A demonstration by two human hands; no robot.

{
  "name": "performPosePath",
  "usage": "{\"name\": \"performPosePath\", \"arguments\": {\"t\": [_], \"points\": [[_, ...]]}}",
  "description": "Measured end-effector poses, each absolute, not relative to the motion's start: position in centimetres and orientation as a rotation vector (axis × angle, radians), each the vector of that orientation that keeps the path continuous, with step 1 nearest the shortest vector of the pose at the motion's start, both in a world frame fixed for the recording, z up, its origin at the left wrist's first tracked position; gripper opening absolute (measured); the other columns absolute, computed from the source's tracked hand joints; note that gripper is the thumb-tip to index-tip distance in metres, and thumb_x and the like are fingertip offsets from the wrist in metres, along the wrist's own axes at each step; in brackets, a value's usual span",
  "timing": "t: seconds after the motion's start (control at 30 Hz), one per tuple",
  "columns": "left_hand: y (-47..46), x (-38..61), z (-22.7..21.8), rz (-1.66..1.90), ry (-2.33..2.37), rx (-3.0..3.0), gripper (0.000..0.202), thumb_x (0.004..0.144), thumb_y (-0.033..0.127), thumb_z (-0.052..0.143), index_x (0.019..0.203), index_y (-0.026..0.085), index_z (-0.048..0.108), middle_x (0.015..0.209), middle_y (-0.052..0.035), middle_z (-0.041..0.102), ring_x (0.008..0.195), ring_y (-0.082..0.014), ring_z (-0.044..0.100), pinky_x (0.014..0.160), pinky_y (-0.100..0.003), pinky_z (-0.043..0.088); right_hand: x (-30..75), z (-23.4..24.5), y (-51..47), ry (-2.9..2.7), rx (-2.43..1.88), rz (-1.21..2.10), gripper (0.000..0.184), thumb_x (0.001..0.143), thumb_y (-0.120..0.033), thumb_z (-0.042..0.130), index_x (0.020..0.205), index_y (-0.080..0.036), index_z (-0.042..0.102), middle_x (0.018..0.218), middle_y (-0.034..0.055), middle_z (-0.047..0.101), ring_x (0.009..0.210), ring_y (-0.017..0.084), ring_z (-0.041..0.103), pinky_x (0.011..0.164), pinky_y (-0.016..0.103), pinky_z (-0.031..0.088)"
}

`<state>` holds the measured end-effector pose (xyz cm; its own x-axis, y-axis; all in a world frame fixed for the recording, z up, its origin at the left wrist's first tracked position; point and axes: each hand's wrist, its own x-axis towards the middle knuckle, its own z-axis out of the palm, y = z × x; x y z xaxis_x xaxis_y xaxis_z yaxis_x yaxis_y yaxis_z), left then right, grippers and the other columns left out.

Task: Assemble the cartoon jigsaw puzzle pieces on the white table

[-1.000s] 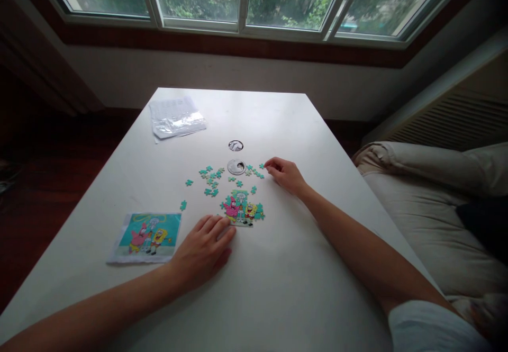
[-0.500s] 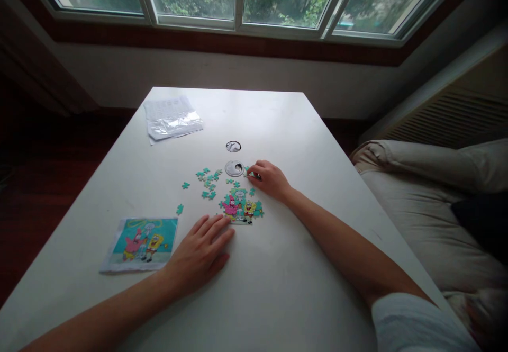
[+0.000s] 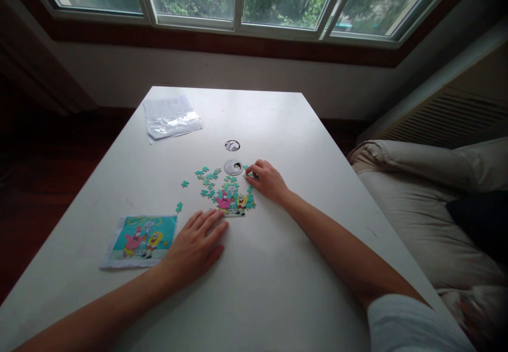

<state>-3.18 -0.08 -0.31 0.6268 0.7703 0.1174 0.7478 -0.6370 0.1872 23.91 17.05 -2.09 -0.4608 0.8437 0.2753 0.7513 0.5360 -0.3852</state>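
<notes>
A partly joined cartoon jigsaw (image 3: 234,199) lies in the middle of the white table (image 3: 278,267). My left hand (image 3: 194,249) rests flat on the table, fingers stretched out, fingertips touching the jigsaw's near left edge. My right hand (image 3: 268,179) sits just right of the jigsaw, fingers curled and pinched on a small teal piece (image 3: 249,172) among the loose teal pieces (image 3: 208,180). A printed reference picture (image 3: 141,240) of the same cartoon lies left of my left hand.
A round silver lid (image 3: 233,167) and a round hole (image 3: 232,145) in the table lie beyond the pieces. A crumpled clear plastic bag on paper (image 3: 171,117) sits at the far left. A beige cushioned seat (image 3: 428,204) borders the table's right side.
My right hand moved left from the far loose pieces to the pieces beside the silver lid and closed on one. The joined jigsaw shifted slightly left and away. My left hand stayed flat.
</notes>
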Motion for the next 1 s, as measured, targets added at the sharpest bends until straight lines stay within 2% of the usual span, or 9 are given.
{"name": "performPosePath", "arguments": {"t": [0.17, 0.37, 0.6, 0.8, 1.0], "points": [[-0.7, -2.9, 0.4, 0.350, 1.186, 2.760, 0.036, 0.098, 0.023, 0.051, 0.133, 0.018, 0.058, 0.154, -0.0146, 0.046, 0.142, -0.0308, 0.043, 0.119, -0.054, 0.036, 24.1, -1.7, 16.6, -2.377, -1.299, 0.282, 0.012, 0.094, -0.026, 0.065, 0.104, -0.025, 0.070, 0.101, 0.0064, 0.061, 0.099, 0.022, 0.055, 0.085, 0.034, 0.045], [-1.3, -2.3, 0.7, 0.307, 0.817, 2.787, 0.037, 0.097, 0.024, 0.052, 0.133, 0.020, 0.058, 0.148, -0.0102, 0.054, 0.138, -0.0278, 0.048, 0.120, -0.050, 0.036, 23.7, -0.7, 16.2, -2.473, -1.283, 0.280, 0.004, 0.093, -0.021, 0.065, 0.097, -0.022, 0.066, 0.097, 0.0069, 0.062, 0.095, 0.022, 0.055, 0.085, 0.034, 0.043], [-1.2, -2.7, 0.3, 0.249, 0.831, 2.747, 0.042, 0.098, 0.028, 0.052, 0.140, 0.022, 0.054, 0.152, -0.0096, 0.050, 0.141, -0.0290, 0.045, 0.121, -0.052, 0.033, 23.6, -1.2, 16.2, -2.402, -1.279, 0.309, 0.005, 0.087, -0.019, 0.066, 0.090, -0.021, 0.063, 0.095, 0.0060, 0.062, 0.091, 0.021, 0.055, 0.085, 0.034, 0.039], [-0.9, -2.9, 0.3, 0.265, 0.819, 2.748, 0.043, 0.097, 0.027, 0.054, 0.141, 0.022, 0.053, 0.152, -0.0099, 0.050, 0.141, -0.0288, 0.044, 0.122, -0.052, 0.032, 23.3, -1.3, 16.0, -2.355, -1.111, 0.460, 0.012, 0.082, -0.009, 0.060, 0.081, -0.021, 0.057, 0.078, 0.0001, 0.062, 0.078, 0.017, 0.054, 0.083, 0.031, 0.036], [-0.3, -3.0, 0.7, 0.291, 0.858, 2.740, 0.041, 0.097, 0.025, 0.054, 0.138, 0.022, 0.055, 0.150, -0.0099, 0.052, 0.141, -0.0283, 0.044, 0.121, -0.052, 0.034, 23.5, -1.1, 16.2, -2.246, -1.148, 0.482, 0.011, 0.084, -0.010, 0.057, 0.085, -0.021, 0.061, 0.081, 0.0015, 0.063, 0.078, 0.018, 0.054, 0.079, 0.030, 0.039]]}}
